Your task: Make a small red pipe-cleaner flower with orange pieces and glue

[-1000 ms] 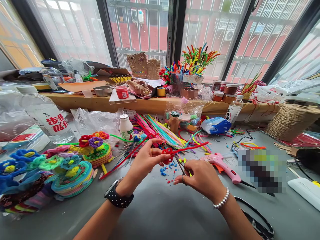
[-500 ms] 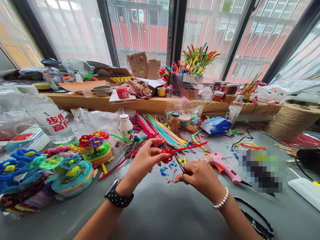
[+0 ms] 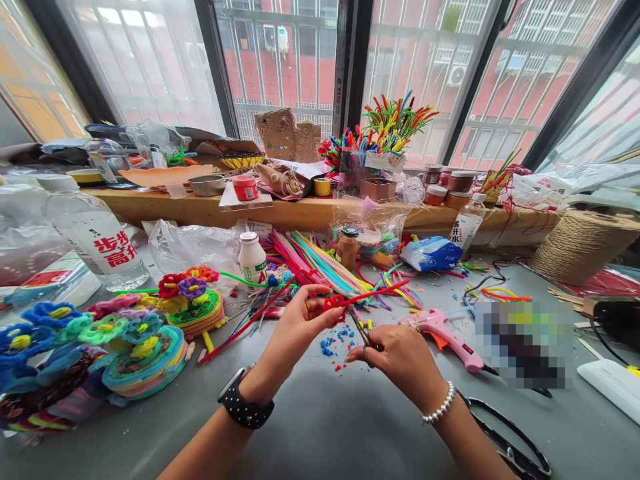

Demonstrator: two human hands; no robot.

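Note:
My left hand (image 3: 299, 325) pinches a small red pipe-cleaner flower (image 3: 334, 304) over the grey table (image 3: 320, 427); a long red stem runs from it up to the right. My right hand (image 3: 400, 359) is closed on the handles of small scissors (image 3: 361, 329), whose blades point up at the flower's underside. Tiny blue and red clippings (image 3: 334, 343) lie on the table under the flower.
Finished flower coasters (image 3: 145, 347) lie at the left. A pink glue gun (image 3: 443, 328) lies right of my hands. Loose pipe cleaners (image 3: 320, 263), a small white bottle (image 3: 251, 257), a jar (image 3: 348, 245), a twine spool (image 3: 580, 243) and black scissors (image 3: 510, 440) lie around.
Both hands and the flower have shifted slightly toward me and right; the view tilted a little. The grips are unchanged.

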